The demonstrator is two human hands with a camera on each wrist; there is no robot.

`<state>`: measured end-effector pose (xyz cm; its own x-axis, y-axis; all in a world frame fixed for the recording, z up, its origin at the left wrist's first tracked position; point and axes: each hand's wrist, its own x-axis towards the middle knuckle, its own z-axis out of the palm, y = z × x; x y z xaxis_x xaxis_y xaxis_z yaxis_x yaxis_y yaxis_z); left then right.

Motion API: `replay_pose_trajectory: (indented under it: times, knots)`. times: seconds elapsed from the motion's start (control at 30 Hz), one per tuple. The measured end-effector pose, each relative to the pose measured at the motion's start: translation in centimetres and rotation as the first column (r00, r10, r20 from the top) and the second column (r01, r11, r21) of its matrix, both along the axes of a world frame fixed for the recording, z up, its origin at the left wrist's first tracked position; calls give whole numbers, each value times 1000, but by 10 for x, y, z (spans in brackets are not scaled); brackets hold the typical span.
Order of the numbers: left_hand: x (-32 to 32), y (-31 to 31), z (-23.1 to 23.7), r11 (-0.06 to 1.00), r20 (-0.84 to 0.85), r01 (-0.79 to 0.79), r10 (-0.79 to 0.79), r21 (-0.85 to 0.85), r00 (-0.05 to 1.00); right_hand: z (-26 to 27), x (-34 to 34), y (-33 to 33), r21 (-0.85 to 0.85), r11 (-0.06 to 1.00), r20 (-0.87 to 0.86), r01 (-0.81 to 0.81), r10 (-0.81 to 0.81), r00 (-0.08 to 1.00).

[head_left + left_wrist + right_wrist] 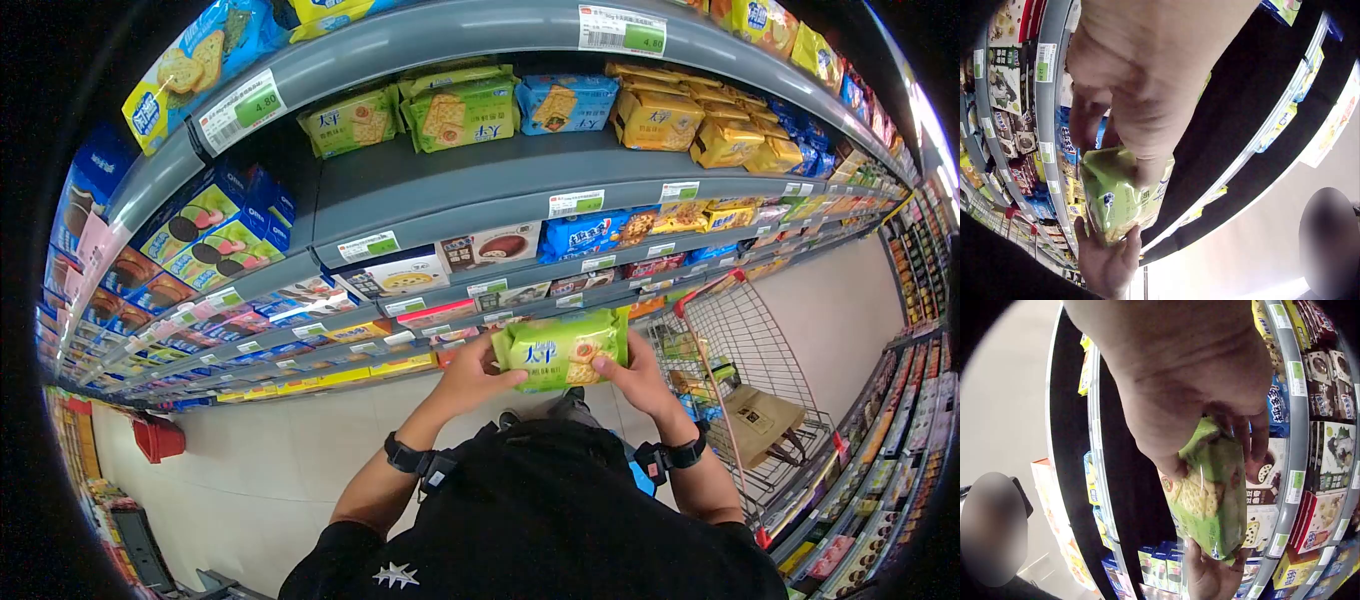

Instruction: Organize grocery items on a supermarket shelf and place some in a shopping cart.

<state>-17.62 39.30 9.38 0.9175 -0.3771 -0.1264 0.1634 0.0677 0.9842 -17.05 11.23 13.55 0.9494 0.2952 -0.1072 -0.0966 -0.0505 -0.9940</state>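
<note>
A green packet of crackers (pixel 560 350) is held level in front of the body, its printed front turned up toward the head camera. My left hand (pixel 473 377) grips its left end, thumb on the front and fingers behind. At the other end my right hand (pixel 640 375) holds it the same way. In the left wrist view the left thumb presses on the shiny green wrapper (pixel 1124 194). The right wrist view shows the right hand (pixel 1191 406) around the near end of the packet, with crackers pictured on its face.
Shelves of biscuit packets stand ahead, with similar green packets (pixel 460 112), a blue packet (pixel 567 103) and yellow packets (pixel 660 120) on the upper shelf. A shopping cart (pixel 740 340) holding a brown bag (pixel 755 420) is at the right. A red basket (pixel 159 438) sits on the floor, left.
</note>
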Motion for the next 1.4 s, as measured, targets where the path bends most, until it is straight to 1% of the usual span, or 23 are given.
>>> replay_pose_trajectory:
  times: [0.03,0.07,0.1,0.13,0.17,0.2,0.27,0.3,0.33,0.37,0.43,0.57,0.63,1.0,1.07,1.1,1.13,1.17,1.2,1.23,1.3,1.33,1.4]
  knots:
    - [-4,-1,3,996,74,-41,35,78,997,3,0,-2,-28,997,45,-73,74,996]
    - [-7,-1,8,985,152,-86,63,152,986,2,0,-3,-28,997,46,-72,74,996]
    - [-8,-2,20,985,155,-85,62,151,986,0,2,-5,-99,993,222,-60,81,972]
    - [-9,-2,34,962,384,-149,52,229,922,0,2,-6,-166,985,389,-35,98,916]
    - [-9,-2,41,931,588,-228,18,286,809,1,2,-6,-167,985,390,-32,96,916]
    - [-8,-2,40,932,587,-225,16,284,810,3,-1,-5,-165,986,352,-12,70,933]
    - [-7,-2,35,889,852,-375,-32,264,523,4,-2,-8,-166,986,314,11,42,948]
    - [-6,-3,33,890,852,-372,-33,262,523,2,-2,-12,-4,998,164,-62,61,985]
    - [-6,-5,31,879,894,-404,-52,252,445,1,-1,-15,167,980,15,-107,106,994]
    - [-7,-7,28,867,929,-437,-72,239,364,2,-2,-18,165,981,15,-104,103,995]
    - [-10,-9,23,858,934,-452,-80,243,349,4,-2,-23,564,819,-174,-103,240,955]
    - [-11,-14,15,835,948,-500,-74,230,311,4,-9,-25,561,828,-226,-29,187,956]
    - [-11,-16,10,846,943,-484,-63,223,326,-5,-8,-30,325,932,14,-159,164,986]
    - [12,-58,0,885,922,-416,-38,210,385,-9,-3,-67,336,939,-17,-72,82,996]
    - [24,-74,-3,906,828,-359,16,225,560,-16,1,-86,319,947,-18,-22,30,999]
    - [29,-83,-3,912,824,-338,-1,234,566,-25,4,-103,83,996,-21,-33,34,999]
    - [34,-93,-3,937,596,-230,29,263,802,-31,6,-119,-158,987,-32,-41,36,999]
    - [37,-105,-4,958,299,-115,32,264,954,-33,7,-131,-149,989,-44,-17,11,999]
    - [41,-120,-14,986,184,-94,68,139,981,-34,9,-140,-205,979,32,12,-5,999]
    - [46,-132,-21,987,176,-66,39,150,984,-35,10,-150,-259,965,109,45,-17,994]
    - [60,-160,-24,991,-60,80,-73,109,995,-50,11,-178,-233,968,96,89,-68,993]
    - [66,-174,-27,987,-65,106,-99,118,993,-59,12,-195,-282,954,127,101,-67,990]
    - [79,-204,-36,986,-210,151,-133,75,969,-75,15,-227,-324,937,154,129,-82,985]
